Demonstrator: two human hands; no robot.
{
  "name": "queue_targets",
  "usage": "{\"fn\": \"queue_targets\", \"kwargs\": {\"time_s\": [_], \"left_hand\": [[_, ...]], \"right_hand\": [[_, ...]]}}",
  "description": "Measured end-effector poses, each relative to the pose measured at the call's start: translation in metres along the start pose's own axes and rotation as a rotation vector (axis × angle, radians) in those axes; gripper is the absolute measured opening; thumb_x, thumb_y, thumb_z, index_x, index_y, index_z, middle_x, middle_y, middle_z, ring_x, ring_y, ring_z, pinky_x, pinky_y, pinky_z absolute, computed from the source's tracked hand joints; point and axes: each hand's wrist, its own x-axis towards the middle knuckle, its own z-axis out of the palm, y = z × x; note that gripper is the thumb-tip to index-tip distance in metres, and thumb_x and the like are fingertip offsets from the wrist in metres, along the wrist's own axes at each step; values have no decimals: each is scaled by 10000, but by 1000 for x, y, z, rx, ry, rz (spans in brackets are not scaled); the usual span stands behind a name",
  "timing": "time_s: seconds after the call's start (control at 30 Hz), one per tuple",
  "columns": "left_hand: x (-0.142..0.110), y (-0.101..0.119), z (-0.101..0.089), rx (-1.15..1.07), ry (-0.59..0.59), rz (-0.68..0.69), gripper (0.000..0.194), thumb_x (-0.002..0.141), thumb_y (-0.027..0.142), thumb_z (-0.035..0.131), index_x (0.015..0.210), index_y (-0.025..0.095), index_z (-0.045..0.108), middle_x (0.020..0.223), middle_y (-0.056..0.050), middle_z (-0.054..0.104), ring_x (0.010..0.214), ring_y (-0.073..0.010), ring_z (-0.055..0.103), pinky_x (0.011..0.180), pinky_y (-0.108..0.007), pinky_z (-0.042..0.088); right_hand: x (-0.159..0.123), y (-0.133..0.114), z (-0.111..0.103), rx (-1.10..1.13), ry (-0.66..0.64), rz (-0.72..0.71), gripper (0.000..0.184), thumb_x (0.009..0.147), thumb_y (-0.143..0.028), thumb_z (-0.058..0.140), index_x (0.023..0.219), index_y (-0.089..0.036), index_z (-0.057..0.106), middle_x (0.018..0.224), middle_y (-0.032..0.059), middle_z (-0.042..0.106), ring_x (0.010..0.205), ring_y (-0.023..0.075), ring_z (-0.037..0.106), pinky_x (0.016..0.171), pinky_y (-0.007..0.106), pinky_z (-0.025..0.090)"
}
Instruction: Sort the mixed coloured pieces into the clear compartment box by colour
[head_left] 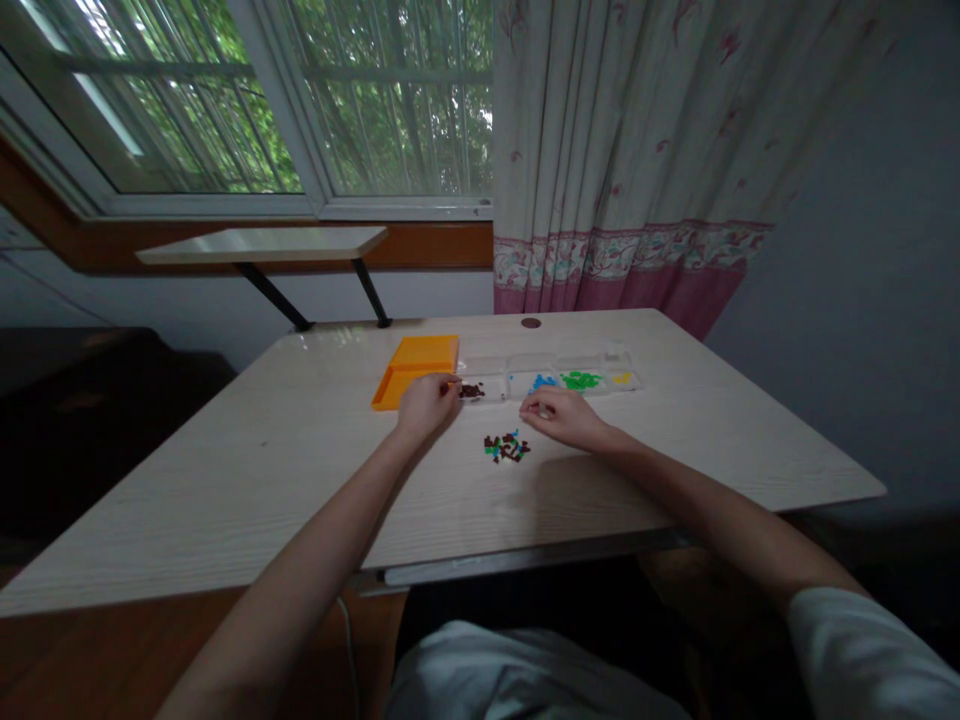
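My left hand is closed in a pinch at the left end of a clear plastic container, beside the dark brown pieces lying in it. Whatever its fingertips hold is too small to make out. My right hand is also pinched, just in front of the compartment with blue pieces; I cannot tell what sits between its fingers. Green pieces and a few yellow pieces fill compartments further right. Between my hands, nearer to me, lies a mixed pile of small brown, green and blue pieces.
An orange case lies opened behind my left hand. The pale wooden table has a raised shelf on black legs at its back left. A round cable-hole cover is near the back edge, before a curtain.
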Motion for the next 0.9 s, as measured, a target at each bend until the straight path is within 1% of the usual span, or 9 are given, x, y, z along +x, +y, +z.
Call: {"fn": "queue_targets", "kwargs": {"time_s": [0.1, 0.17, 0.23, 0.33, 0.43, 0.5, 0.6, 0.73, 0.9], "left_hand": [[-1, -1, 0, -44, 36, 71, 327, 806, 356, 461, 947, 163, 684, 733, -64, 666, 588, -147, 543, 538, -224, 339], [-2, 0, -1, -97, 33, 150, 307, 805, 342, 471, 916, 154, 686, 724, -62, 666, 579, -142, 542, 535, -218, 348], [-5, 3, -1, -158, -28, 257, 275, 799, 318, 486, 886, 153, 688, 738, -57, 669, 586, -132, 543, 538, -209, 359], [-11, 11, 0, -221, -176, 431, 230, 786, 248, 493, 866, 152, 686, 739, -46, 666, 585, -114, 537, 545, -196, 367], [-16, 19, 3, -234, -291, 555, 224, 758, 173, 484, 852, 155, 686, 713, -37, 652, 598, -108, 537, 564, -192, 379], [-18, 22, 6, -228, -328, 599, 231, 744, 144, 479, 842, 160, 687, 720, -37, 653, 624, -112, 546, 590, -195, 394], [-20, 25, 8, -217, -350, 642, 229, 736, 123, 479, 830, 162, 684, 741, -42, 662, 672, -123, 564, 643, -209, 414], [-22, 28, 8, -214, -365, 657, 227, 743, 124, 478, 837, 166, 680, 773, -49, 668, 710, -134, 578, 669, -220, 423], [-24, 31, 7, -226, -379, 680, 230, 755, 123, 473, 849, 167, 678, 780, -50, 665, 718, -133, 580, 679, -222, 421]], "right_hand": [[0, 2, 0, -9, -23, -20, 107, 805, -243, 556, 807, -177, 639, 753, 24, 618, 640, 107, 536, 612, 214, 383], [0, 2, 1, -18, -52, -33, 105, 803, -238, 560, 806, -176, 645, 764, 30, 625, 663, 115, 550, 623, 219, 394], [1, 3, 2, -18, -92, -55, 112, 806, -227, 556, 827, -177, 654, 785, 38, 635, 701, 126, 568, 649, 227, 409], [1, 5, 4, -6, -169, -98, 148, 817, -197, 532, 882, -184, 665, 828, 44, 648, 757, 135, 587, 693, 237, 426], [1, 7, 6, -21, -236, -124, 184, 820, -176, 521, 931, -192, 667, 868, 47, 650, 794, 141, 593, 721, 247, 432], [2, 7, 7, -35, -252, -123, 196, 817, -177, 525, 952, -194, 666, 876, 49, 649, 803, 144, 591, 731, 253, 433], [3, 5, 7, -39, -267, -114, 187, 814, -190, 538, 944, -196, 673, 856, 49, 649, 794, 142, 587, 726, 251, 432], [4, 2, 7, -25, -269, -115, 153, 809, -203, 553, 894, -191, 679, 817, 44, 647, 771, 139, 582, 715, 246, 426], [3, 5, 9, 5, -259, -107, 126, 807, -209, 557, 856, -181, 670, 800, 46, 642, 750, 143, 578, 694, 243, 420]]}}
